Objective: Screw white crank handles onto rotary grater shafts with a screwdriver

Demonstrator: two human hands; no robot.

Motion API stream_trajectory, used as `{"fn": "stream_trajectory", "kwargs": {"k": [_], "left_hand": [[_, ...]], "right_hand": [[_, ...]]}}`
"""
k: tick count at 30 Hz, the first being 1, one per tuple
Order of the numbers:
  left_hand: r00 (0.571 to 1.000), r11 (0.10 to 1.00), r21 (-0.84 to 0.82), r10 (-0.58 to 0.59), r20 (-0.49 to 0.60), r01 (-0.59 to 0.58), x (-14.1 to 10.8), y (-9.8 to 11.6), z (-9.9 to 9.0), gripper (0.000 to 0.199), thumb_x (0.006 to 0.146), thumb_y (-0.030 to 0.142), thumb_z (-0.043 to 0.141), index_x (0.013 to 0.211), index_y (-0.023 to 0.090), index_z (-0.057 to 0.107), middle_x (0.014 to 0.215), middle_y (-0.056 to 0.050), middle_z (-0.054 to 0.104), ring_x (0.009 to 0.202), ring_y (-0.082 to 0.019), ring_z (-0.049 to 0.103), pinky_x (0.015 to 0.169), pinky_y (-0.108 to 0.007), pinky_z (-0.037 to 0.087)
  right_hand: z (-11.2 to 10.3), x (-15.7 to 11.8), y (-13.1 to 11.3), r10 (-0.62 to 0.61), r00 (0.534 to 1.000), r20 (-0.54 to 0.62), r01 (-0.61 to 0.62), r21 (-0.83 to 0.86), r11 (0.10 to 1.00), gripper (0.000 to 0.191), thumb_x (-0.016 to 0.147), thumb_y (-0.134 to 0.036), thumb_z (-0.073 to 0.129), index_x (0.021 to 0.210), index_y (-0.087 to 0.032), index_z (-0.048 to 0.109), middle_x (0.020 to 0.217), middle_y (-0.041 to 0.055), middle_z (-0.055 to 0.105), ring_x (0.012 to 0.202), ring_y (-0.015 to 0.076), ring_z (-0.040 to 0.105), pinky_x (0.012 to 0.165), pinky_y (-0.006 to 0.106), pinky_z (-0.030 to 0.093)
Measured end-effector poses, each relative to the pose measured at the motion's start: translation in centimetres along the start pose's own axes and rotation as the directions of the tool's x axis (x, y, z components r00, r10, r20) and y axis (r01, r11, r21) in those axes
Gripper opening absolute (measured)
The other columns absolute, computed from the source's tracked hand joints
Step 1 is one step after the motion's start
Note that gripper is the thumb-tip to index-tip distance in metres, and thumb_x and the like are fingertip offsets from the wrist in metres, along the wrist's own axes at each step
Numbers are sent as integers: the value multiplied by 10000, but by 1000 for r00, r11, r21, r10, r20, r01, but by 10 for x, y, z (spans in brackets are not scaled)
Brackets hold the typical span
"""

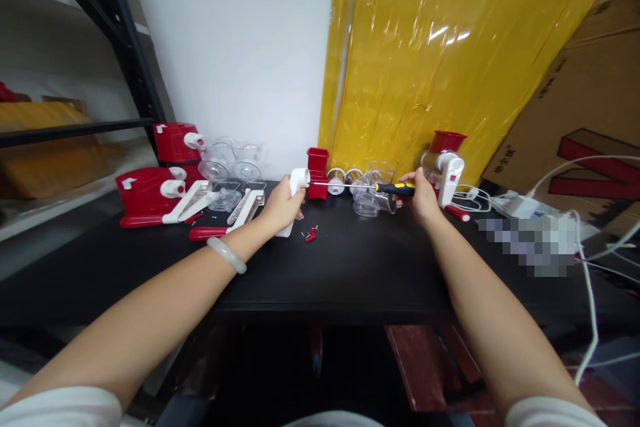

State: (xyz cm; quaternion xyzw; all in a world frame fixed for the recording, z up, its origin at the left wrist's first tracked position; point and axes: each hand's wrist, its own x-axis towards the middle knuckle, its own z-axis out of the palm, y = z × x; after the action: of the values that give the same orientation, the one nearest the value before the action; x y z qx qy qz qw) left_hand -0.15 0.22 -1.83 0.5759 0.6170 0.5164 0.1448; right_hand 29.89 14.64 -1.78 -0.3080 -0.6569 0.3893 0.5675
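Note:
My left hand is closed around a white plastic part with a round end, held above the black table. My right hand grips a screwdriver with a black and yellow handle. Its long metal shaft points left, and the tip meets the round end of the white part; whether it sits in a screw cannot be made out. Below my left hand, small red pieces and tiny screws lie on the table. A red plastic hopper stands just behind the white part.
Red housings, white crank handles and clear cups crowd the left. Metal drums and clear parts sit behind the shaft. An assembled red-and-white grater stands right, near white cables and a carton.

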Motion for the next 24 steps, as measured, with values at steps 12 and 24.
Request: {"fn": "stream_trajectory", "kwargs": {"k": [12, 24], "left_hand": [[1000, 1000, -17, 1, 0, -1, 1, -3, 0, 133, 870, 289, 503, 935, 215, 413, 748, 30, 582, 434, -106, 570, 467, -245, 472], [1000, 1000, 9, 7, 6, -7, -3, 4, -1, 116, 871, 275, 493, 933, 212, 417, 740, 35, 577, 428, -106, 573, 456, -244, 464]], "right_hand": [[1, -3, 0, -32, 999, -38, 30, -51, 998, 394, 765, -591, 687, 723, -239, 515, 518, -58, 490, 401, 108, 439, 384, 247, 334], [3, -6, -10, 1, 1000, 23, -9, 324, 946, 487, 572, -304, 813, 956, -282, 515, 858, -40, 576, 725, 113, 595, 627, 242, 502]]}}
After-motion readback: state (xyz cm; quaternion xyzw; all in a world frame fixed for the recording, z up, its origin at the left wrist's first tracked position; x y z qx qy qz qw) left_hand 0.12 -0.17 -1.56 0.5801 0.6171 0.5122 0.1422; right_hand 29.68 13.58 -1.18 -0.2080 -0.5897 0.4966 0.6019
